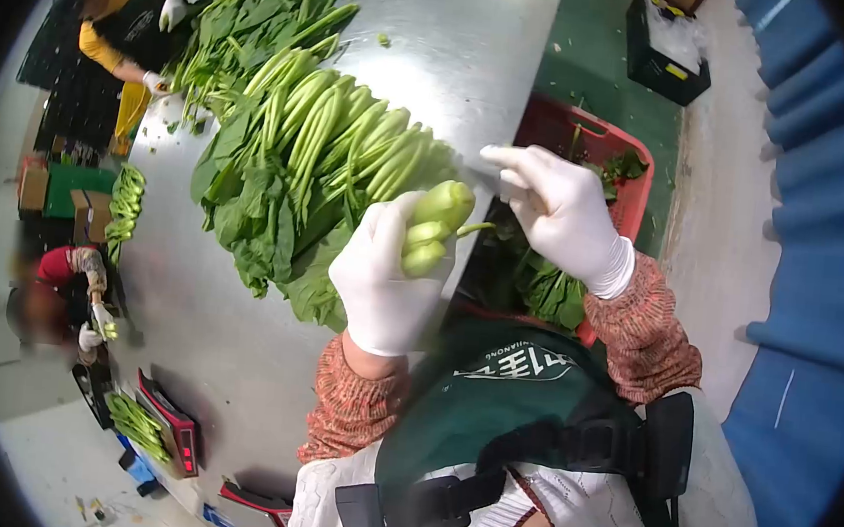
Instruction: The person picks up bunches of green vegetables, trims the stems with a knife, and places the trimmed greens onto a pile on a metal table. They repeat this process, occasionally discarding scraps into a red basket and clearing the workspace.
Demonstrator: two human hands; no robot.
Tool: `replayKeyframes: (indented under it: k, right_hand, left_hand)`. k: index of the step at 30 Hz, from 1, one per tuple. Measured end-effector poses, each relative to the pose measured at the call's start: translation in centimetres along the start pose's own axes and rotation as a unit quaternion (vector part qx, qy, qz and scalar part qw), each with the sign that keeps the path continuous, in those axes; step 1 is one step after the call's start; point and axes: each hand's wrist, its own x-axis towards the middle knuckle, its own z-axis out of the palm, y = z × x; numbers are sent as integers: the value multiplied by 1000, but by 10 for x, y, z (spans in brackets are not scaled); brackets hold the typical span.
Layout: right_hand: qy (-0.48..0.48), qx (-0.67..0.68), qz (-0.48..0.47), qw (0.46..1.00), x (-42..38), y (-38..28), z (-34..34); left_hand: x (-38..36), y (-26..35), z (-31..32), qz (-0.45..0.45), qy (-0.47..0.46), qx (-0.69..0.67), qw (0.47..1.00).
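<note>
My left hand (388,273), in a white glove, is wrapped round a small bunch of leafy green stalks (444,205). Their thick cut ends point up and right, and one thin stem pokes out sideways. To the right, my gloved right hand (559,207) is raised above the table edge, apart from the bunch. Its fingers are bent with the tips close together; whether anything small is between them I cannot make out. Beyond my left hand lies a large pile of the same leafy greens (327,140), stalk ends toward the right.
A metal table (263,365) carries the pile. Below its right edge stands a red crate (638,182) with leaves inside. Scales (182,428) stand at lower left, one bearing greens. Two co-workers (127,22) are across the table. A black crate (666,59) sits on the green floor.
</note>
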Motion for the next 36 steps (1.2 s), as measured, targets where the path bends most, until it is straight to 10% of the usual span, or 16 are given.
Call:
replayKeyframes:
  k: [11, 13, 17, 26, 29, 31, 36]
  right_hand:
    - [6, -122, 134, 983, -64, 80, 0]
    - [16, 121, 254, 960, -63, 50, -24]
    - [18, 272, 96, 957, -55, 7, -39]
    - [32, 27, -82, 996, -53, 2, -36]
    - [-87, 131, -62, 986, -48, 10, -51]
    - [-164, 257, 137, 943, -41, 3, -72]
    - [-265, 343, 83, 897, -21, -4, -65]
  left_hand:
    - [-8, 31, 28, 71, -27, -11, 997]
    - [-7, 31, 34, 83, -11, 5, 996]
    - [-5, 34, 46, 92, -35, -9, 995]
    - [13, 3, 32, 21, -247, -209, 946]
    - [27, -4, 14, -39, -361, -283, 888]
    - [38, -21, -3, -148, -431, -428, 780]
    - [38, -32, 18, -167, -495, -516, 679]
